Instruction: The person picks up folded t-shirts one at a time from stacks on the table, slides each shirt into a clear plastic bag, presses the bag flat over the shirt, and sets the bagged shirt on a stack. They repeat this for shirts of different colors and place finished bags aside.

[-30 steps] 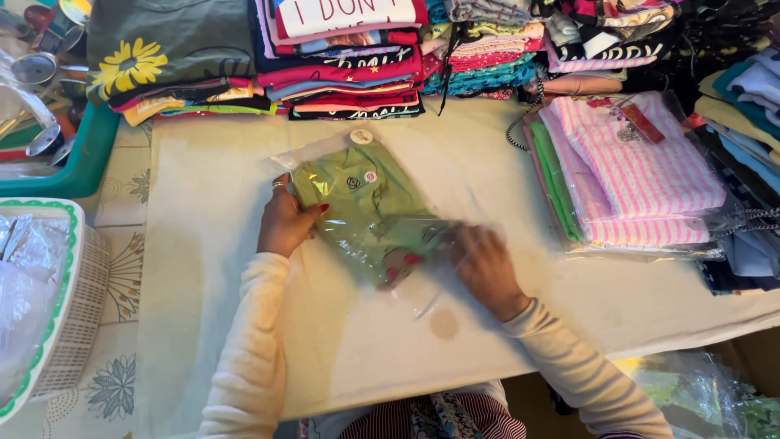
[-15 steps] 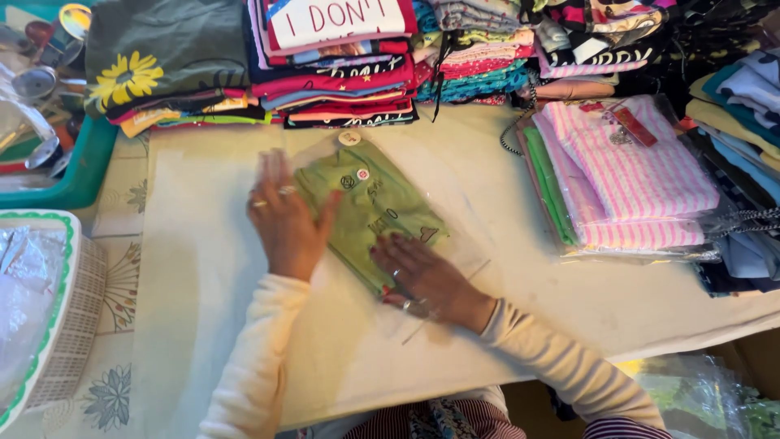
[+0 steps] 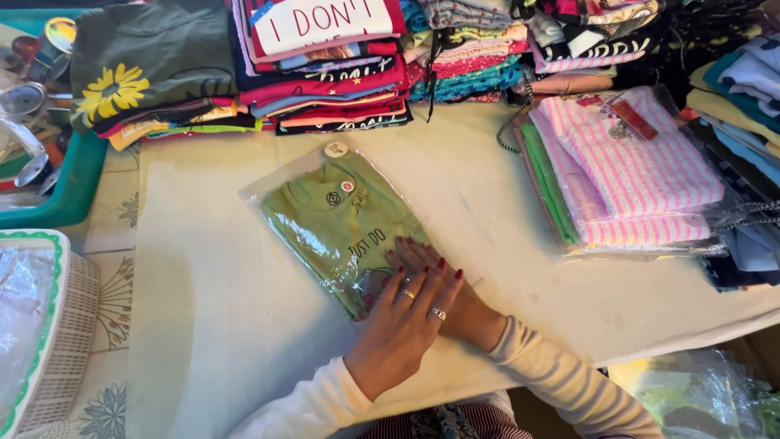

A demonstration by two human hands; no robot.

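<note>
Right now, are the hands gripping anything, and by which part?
Nothing is gripped. The left hand lies on top of the right hand, both pressing flat on the lower right end of the bagged green shirt on the table.

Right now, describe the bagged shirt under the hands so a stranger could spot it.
On the cream table, in front of the shirt stacks, one clear bag lies alone. It holds a folded green shirt; the pink striped bag sits farther right.
</note>
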